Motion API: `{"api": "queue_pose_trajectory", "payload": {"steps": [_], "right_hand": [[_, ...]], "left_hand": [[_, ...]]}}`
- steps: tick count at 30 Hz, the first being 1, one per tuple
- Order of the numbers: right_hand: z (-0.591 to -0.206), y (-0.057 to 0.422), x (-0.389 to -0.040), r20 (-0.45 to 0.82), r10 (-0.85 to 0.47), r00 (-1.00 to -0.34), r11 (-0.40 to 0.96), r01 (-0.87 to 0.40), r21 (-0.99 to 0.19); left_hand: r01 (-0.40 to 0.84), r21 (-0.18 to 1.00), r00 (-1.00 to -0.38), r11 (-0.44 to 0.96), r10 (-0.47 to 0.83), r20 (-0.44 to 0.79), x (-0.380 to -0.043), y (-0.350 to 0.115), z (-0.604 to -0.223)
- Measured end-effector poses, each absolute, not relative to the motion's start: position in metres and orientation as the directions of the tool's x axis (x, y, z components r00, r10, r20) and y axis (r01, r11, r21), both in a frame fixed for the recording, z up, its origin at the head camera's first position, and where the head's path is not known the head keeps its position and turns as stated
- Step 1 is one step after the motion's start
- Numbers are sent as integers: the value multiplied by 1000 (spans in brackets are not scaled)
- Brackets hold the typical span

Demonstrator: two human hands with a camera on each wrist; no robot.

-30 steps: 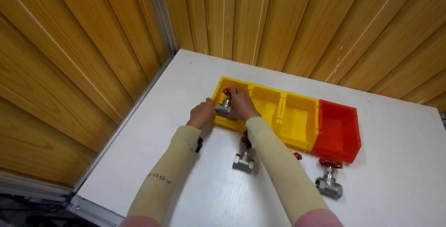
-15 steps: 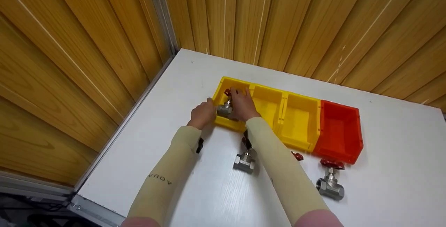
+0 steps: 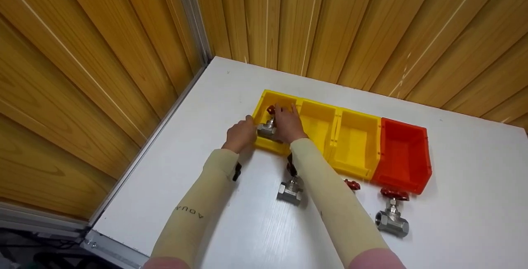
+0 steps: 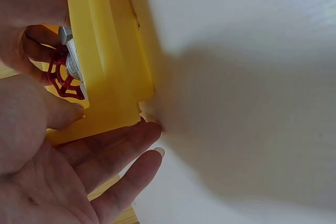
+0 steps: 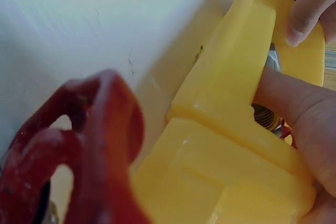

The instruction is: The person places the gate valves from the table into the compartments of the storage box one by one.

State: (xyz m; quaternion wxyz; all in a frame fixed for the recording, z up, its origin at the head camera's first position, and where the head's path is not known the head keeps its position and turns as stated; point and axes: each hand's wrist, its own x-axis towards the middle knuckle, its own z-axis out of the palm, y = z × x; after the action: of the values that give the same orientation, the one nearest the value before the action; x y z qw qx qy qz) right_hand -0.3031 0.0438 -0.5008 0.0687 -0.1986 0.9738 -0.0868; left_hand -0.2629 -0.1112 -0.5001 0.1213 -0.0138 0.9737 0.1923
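Observation:
Inside the leftmost yellow bin lies a metal gate valve with a red handwheel. My right hand reaches into this bin from its right side and grips the valve; its thumb crosses the front wall in the right wrist view. At the bin's left wall, my left hand pinches the rim, thumb on top and fingers outside below. My right hand hides part of the valve and the divider beside it.
Two more yellow bins and a red bin continue the row rightward. In front stand a valve beneath my right wrist, another valve at right, and a red handwheel partly behind my sleeve. Wood-look walls border the white table.
Hands, valve and bins keep nearly the same places relative to each other. The whole scene shifts very slightly to the right in the head view.

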Motion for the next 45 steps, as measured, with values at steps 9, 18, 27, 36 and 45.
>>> {"api": "queue_pose_trajectory", "payload": {"steps": [9,18,27,36,45], "right_hand": [[-502,44,-300,-74,-385,-920,918,-373,-132],[-504,44,-298,-26,-376,-926,925,-373,-75],[-501,46,-299,-39,-406,-913,899,-391,-198],[-497,46,-301,-87,-383,-920,854,-317,-412],[-491,46,-296,-94,-344,-934,809,-245,-534]], "left_hand": [[-27,358,-979,933,48,-199,-260,-109,-499],[-40,361,-979,932,36,-199,-260,-107,-500],[-42,350,-978,936,33,-206,-263,-108,-500],[-43,354,-977,934,34,-210,-264,-110,-500],[-51,366,-974,929,34,-223,-263,-111,-500]]}}
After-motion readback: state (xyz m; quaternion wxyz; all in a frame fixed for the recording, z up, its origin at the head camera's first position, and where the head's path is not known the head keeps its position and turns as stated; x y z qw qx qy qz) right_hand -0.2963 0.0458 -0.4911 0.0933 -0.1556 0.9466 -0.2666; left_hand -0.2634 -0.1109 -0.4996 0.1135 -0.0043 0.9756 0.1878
